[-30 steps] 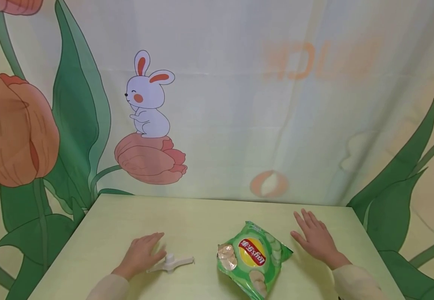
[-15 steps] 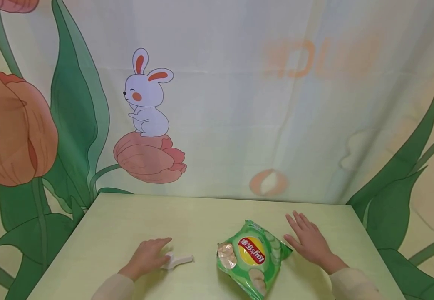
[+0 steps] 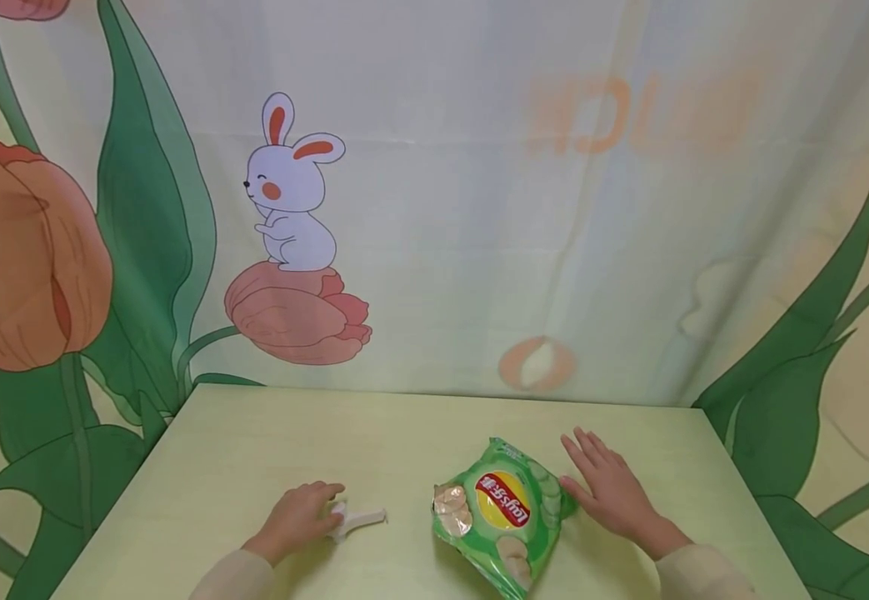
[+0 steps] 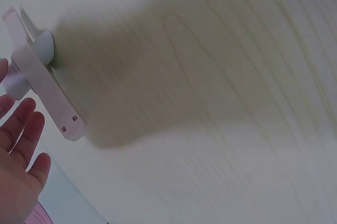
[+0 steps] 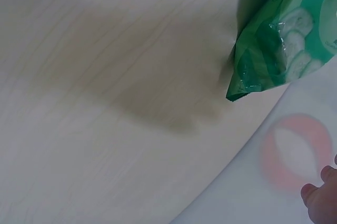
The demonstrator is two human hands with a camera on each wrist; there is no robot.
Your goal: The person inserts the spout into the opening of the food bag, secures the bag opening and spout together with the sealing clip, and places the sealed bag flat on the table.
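My left hand (image 3: 295,521) is at a white plastic piece (image 3: 362,519), a slim bar with a round knob at its middle. The thumb meets the knob in the head view, while the fingers reach past it, loosely bent. In the left wrist view the bar (image 4: 50,87) shows two small square slots at one end, and the fingertips lie right beside the knob. A green Lay's chip bag (image 3: 505,500) lies tilted on the table. My right hand (image 3: 614,492) is flat with straight fingers at the bag's right corner, its thumb overlapping that corner.
The pale wood-grain table (image 3: 404,433) ends at a printed curtain (image 3: 434,208) with tulips and a rabbit. The bag lies between the two hands, right of the white piece.
My left hand has moved right, onto the white piece's knob. My right hand has moved left to the chip bag's corner. The bag and the white piece stay nearly in place.
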